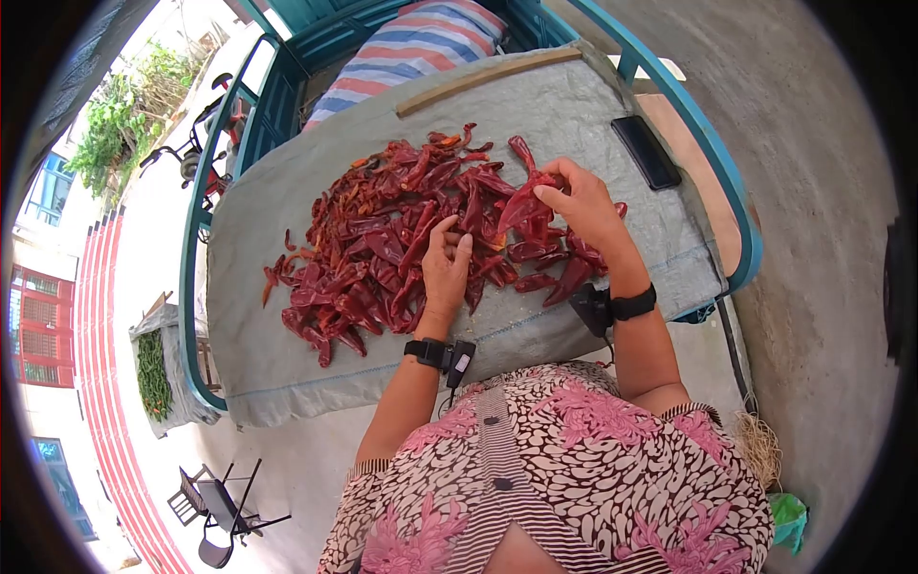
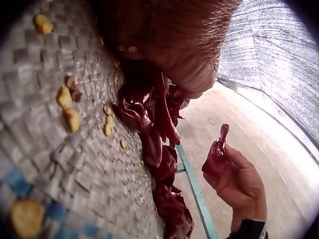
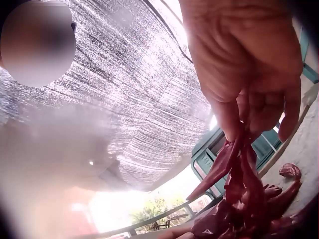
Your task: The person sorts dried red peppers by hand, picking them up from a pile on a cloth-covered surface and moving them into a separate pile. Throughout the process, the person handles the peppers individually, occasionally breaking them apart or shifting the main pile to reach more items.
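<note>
Because each pepper (image 1: 521, 209) looks light, leathery and easily torn, the stem end suits a gentle pinch; the right hand (image 1: 585, 203) grips one, the left hand's (image 1: 445, 273) hold unclear.

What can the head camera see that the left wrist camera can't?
Only the head view shows the black phone, the wooden strip and the striped sack.

Only the left wrist view clearly shows the yellow seeds and the small woven squares of the gray sheet.

Both show red peppers, the teal rail, the left hand and the right hand holding a pepper.
</note>
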